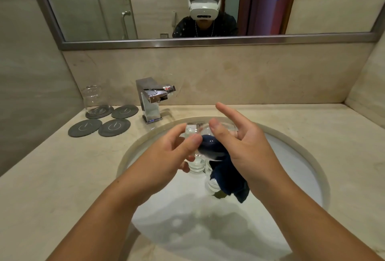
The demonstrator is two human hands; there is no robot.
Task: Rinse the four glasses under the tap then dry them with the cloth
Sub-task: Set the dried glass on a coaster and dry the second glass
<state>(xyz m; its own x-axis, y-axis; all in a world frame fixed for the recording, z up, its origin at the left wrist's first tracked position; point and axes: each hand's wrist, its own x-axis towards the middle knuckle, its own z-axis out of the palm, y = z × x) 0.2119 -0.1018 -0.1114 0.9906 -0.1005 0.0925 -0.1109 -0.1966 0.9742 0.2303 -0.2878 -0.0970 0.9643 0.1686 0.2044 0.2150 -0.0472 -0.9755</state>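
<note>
Glass (201,131), likely slippery and brittle, wants a firm hold round its wall: left hand (173,152) wraps it, right hand (248,146) pinches navy cloth (227,177) stuffed inside, forefinger straight

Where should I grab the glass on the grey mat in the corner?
Take the glass round its middle, coming from the front. It stands upright on its coaster, its sides are round and smooth, and the walls close it in behind and to the left.
</note>
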